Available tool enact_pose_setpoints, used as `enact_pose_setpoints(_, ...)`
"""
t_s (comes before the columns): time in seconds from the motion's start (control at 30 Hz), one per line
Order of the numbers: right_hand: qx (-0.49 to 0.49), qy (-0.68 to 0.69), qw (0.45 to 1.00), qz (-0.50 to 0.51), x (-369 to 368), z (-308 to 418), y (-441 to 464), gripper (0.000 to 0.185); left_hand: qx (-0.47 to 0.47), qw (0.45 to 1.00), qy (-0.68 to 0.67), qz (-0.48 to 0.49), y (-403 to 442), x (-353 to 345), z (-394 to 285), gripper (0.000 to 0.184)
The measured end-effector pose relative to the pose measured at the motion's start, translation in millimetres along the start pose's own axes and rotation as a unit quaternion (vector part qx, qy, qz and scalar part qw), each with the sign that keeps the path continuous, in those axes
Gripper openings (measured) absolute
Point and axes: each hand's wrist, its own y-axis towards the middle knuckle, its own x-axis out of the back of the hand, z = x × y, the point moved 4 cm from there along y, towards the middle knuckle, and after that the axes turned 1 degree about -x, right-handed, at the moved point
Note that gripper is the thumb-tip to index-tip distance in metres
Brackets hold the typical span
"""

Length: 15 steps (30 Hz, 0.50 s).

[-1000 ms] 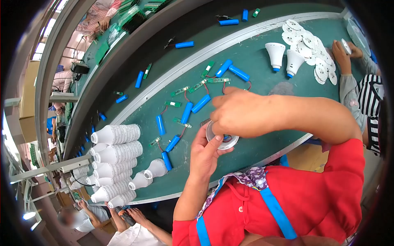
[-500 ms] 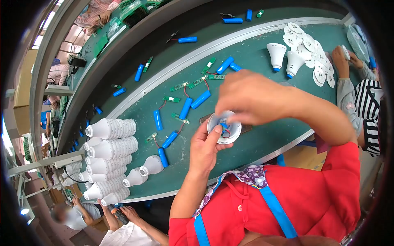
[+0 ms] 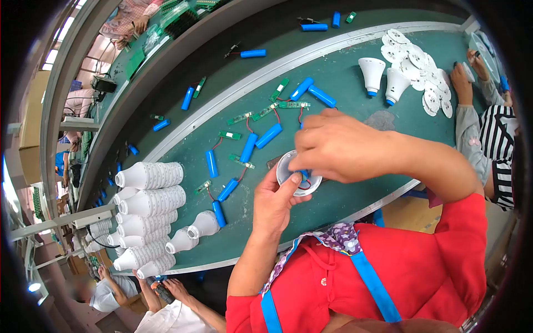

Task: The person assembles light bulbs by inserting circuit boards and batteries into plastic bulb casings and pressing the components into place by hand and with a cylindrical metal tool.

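My left hand (image 3: 273, 201) is wrapped round a white lamp bulb housing (image 3: 308, 190), its wide mouth tilted up toward me. Inside the cup a blue cylindrical battery (image 3: 304, 175) and a red wire partly show. Over the mouth hangs my right hand (image 3: 327, 149), fingers bent together and reaching in beside the battery; whatever they pinch is hidden. Just left of the housing lie blue batteries wired to green circuit boards, among them one battery (image 3: 227, 190) and one board (image 3: 229, 135). A dark block (image 3: 272, 164) is partly covered by the housing.
Stacked white housings (image 3: 150, 200) fill the bench's left end, with two loose ones beside them. Two upright housings (image 3: 372, 76) and a pile of white discs (image 3: 413, 64) are at the right. A co-worker's hands (image 3: 462, 83) are beyond. The dark belt (image 3: 216, 66) carries more batteries.
My right hand has moved slightly left and down, its fingers now lower in the housing's mouth. My left hand and the housing have shifted slightly left.
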Motion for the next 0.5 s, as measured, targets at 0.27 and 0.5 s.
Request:
enact_pose_setpoints(0.27, 0.050, -0.052, 0.995, 0.075, -10, 7, 18, 0.011, -0.018, 0.999, 0.025, -0.011, -1, -1, 3, 0.038)
enact_pose_setpoints(0.5, -0.027, 0.009, 0.998, 0.064, -10, 0, 11, 0.025, -0.017, 0.999, 0.031, -0.007, 0, -1, 3, 0.039)
